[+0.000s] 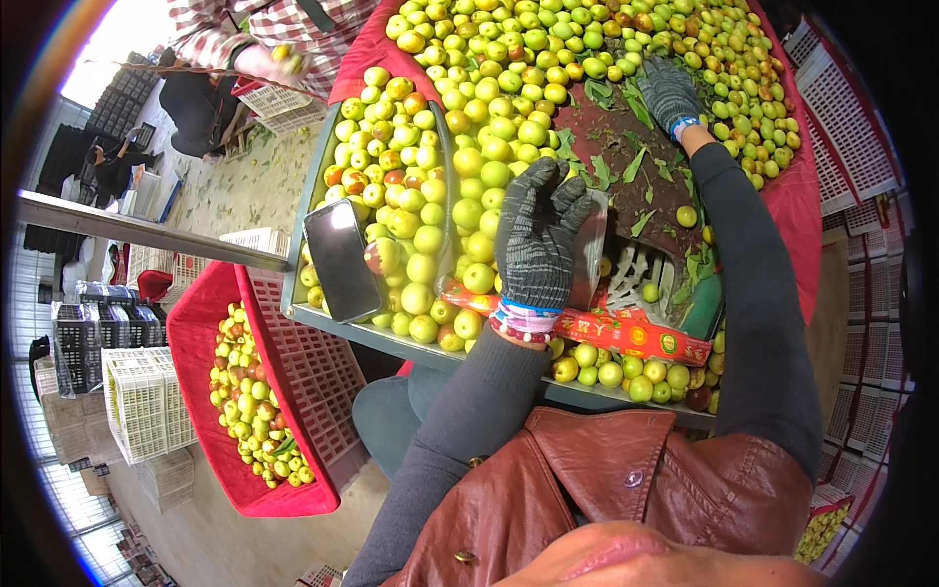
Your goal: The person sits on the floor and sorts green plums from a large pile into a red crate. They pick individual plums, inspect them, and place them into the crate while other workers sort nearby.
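Observation:
My left hand (541, 238), in a grey knit glove, is raised over the sorting table with its fingers curled. A bit of yellow-green shows between its fingertips; I cannot tell whether a fruit is held. Beside it is a clear plastic sheet (591, 246), and a red printed strip (631, 336) runs beneath the wrist. Farther out, my gloved right hand (670, 94) reaches down to the inner edge of the heaped green jujubes (741, 95), its fingertips partly lost among leaves. Loose leaves (634, 166) lie on a dark red cloth (612, 198) between the hands.
A smartphone (342, 260) rests on jujubes at the table's left corner. A red-lined crate (293, 367) of jujubes stands below left. Across the table is a person in a checked sleeve (213, 37). Stacked crates (843, 117) line the right side. A metal bar (154, 231) extends left.

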The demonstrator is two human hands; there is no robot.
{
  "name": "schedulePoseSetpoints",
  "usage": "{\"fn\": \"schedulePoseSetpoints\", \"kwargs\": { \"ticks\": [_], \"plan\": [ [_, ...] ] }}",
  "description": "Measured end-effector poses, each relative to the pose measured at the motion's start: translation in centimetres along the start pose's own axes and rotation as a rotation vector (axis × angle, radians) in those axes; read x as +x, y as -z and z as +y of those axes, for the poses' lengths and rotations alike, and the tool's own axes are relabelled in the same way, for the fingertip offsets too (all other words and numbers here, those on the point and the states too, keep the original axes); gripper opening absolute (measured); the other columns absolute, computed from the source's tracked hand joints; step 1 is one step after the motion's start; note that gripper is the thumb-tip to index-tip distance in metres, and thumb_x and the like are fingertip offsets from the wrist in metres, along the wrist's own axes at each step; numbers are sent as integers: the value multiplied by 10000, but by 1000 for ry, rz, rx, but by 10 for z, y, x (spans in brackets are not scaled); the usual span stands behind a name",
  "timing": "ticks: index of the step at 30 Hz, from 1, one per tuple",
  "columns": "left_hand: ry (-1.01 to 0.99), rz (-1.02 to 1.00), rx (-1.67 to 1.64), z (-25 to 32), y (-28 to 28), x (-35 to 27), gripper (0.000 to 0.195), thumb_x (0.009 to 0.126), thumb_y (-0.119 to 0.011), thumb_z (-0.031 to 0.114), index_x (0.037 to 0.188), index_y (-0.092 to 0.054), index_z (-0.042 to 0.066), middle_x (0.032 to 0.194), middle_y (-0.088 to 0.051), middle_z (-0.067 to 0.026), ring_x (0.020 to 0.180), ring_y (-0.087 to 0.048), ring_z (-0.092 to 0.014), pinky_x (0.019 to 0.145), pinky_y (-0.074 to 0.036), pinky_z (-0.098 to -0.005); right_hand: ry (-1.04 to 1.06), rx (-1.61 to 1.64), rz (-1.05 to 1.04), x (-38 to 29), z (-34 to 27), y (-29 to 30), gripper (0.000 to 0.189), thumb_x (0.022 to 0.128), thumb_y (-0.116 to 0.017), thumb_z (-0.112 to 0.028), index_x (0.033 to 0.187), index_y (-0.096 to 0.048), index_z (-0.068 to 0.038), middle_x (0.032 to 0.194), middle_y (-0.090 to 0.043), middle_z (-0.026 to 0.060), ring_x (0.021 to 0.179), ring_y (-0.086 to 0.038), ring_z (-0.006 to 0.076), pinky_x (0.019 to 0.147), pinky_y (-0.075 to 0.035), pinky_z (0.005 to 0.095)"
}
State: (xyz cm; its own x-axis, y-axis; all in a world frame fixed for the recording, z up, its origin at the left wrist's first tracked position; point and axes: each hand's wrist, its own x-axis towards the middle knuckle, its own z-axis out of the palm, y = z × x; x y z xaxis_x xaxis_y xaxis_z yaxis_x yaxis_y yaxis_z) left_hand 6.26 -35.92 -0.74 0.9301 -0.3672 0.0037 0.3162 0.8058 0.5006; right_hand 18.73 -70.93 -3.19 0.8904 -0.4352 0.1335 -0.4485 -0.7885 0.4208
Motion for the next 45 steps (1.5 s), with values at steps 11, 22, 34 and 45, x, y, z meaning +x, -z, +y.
{"fn": "schedulePoseSetpoints", "kwargs": {
  "ticks": [11,22,34,45],
  "plan": [
    [-118,-82,168,1,0,-5,313,971,-518,244,1207,-535,38,1255,-528,-137,1164,-515,-307,1006,-446,-471,103,388,193,57,-9,-39,558,1012,-350,-408,1477,-321,-102,1534,-306,112,1405,-302,268,1168,-219,413],
    [-81,-3,47,4,-3,-1,266,936,-549,233,1113,-607,43,1166,-601,-112,1106,-554,-285,974,-453,-478,840,1122,2,-69,-42,-10,289,985,-463,-145,1219,-597,-42,1240,-588,128,1149,-540,282,1017,-427,352],
    [-105,51,-10,0,6,2,298,930,-560,225,1150,-593,26,1166,-590,-142,1100,-550,-312,962,-466,-496,1182,1048,-605,-169,8,52,168,880,-651,-149,977,-686,-17,984,-664,127,964,-632,258,807,-500,377],
    [-136,41,90,0,4,-1,341,945,-537,273,1190,-570,38,1215,-560,-117,1133,-524,-302,1000,-414,-488,1104,695,356,-95,-142,90,432,880,-609,-286,1300,-579,-186,1440,-443,112,1336,-390,315,1117,-305,390]
  ]
}}
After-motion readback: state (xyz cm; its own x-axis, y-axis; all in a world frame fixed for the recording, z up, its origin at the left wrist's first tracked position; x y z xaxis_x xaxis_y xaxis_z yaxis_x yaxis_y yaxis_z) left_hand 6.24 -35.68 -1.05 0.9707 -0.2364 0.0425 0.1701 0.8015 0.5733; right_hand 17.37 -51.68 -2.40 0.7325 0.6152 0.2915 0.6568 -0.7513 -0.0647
